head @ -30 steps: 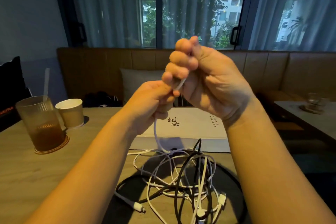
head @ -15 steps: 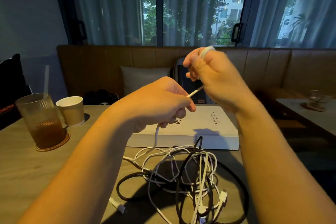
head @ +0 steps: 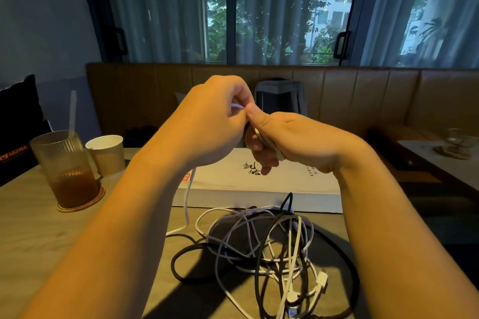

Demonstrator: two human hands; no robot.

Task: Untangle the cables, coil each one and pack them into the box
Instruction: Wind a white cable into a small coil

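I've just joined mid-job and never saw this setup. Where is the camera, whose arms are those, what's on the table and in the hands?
No machine here: a person works with bare hands, and the one camera sits on their head, looking forward and down. The two forearms coming in from below are the wearer's own. The left hand and right hand meet above the table, both holding one white cable; the right seems to hold wound turns of it, and a loose length hangs down toward the tangle of black and white cables. Behind the tangle lies a closed white box. At the left stand a glass of brown drink and a paper cup.
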